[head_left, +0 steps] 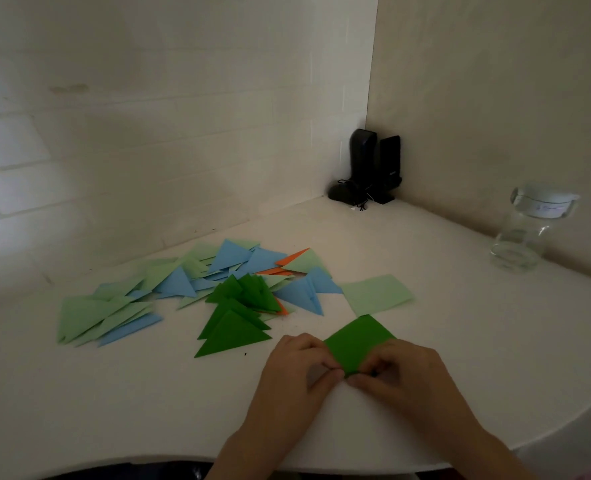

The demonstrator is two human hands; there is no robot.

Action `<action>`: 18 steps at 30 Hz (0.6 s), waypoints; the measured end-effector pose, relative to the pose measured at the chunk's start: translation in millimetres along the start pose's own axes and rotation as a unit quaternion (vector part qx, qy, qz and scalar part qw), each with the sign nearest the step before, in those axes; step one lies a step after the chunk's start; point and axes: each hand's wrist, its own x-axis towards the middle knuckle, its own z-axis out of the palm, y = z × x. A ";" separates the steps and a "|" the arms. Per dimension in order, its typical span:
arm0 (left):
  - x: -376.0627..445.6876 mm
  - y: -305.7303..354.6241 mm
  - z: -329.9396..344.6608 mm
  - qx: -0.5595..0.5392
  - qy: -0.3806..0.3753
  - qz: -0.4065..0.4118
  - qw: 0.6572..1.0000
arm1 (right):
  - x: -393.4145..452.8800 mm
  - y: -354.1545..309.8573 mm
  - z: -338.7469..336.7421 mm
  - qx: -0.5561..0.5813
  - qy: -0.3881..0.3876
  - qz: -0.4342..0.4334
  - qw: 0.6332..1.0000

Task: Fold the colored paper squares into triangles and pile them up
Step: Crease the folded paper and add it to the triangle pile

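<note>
Two hands (347,370) pinch one dark green paper (358,344); one light green square (377,294) beside.

Matt dark green paper square (358,344), matt paper triangles (233,336), smooth white table (425,254), clear glass jar (521,244)

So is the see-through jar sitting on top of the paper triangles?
No, the jar stands alone on the table by the right wall, well apart from the paper triangles spread out on the left.
</note>
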 end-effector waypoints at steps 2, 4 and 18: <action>1.5 -0.3 0.8 -0.003 0.000 -0.004 1.000 | 3.1 -1.3 -5.0 -0.009 -0.030 0.013 0.999; 2.5 0.0 2.5 -0.008 0.002 -0.012 1.000 | 5.7 -2.0 -9.1 -0.011 -0.050 0.021 0.998; 15.5 4.1 7.9 0.014 -0.022 -0.056 0.998 | 13.1 -5.5 -6.0 0.005 -0.047 0.069 0.997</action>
